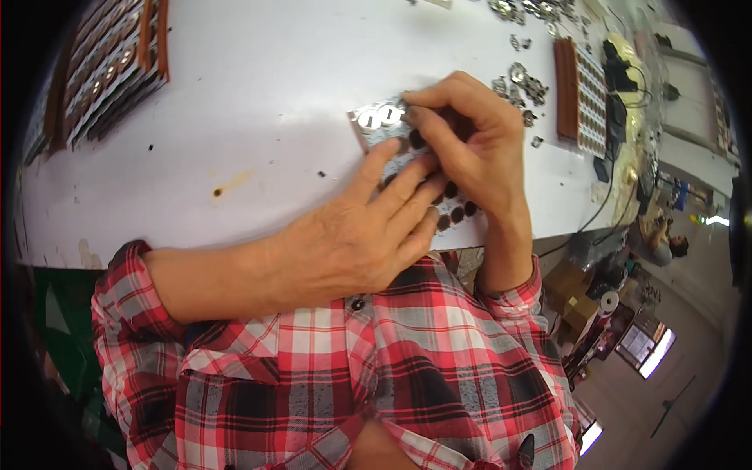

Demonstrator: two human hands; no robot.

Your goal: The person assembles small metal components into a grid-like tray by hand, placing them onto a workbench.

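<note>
A grey panel (374,139) with rows of dark round holes lies on the table near its front edge. Two shiny round metal pieces (380,117) sit in its far left corner. My left hand (368,231) rests on the panel, fingers stretched out and spread over the holes, hiding much of it. At the far edge, beside the metal pieces, my right hand (474,137) has thumb and forefinger pinched together. Whatever is between those fingertips is too small and covered to name.
Stacked brown-edged panels (117,63) stand at the far left. Another stack of panels (580,94) is on the right, beside loose metal parts (523,82). Black cables (607,196) run over the right table edge. A person (659,239) is in the background at right.
</note>
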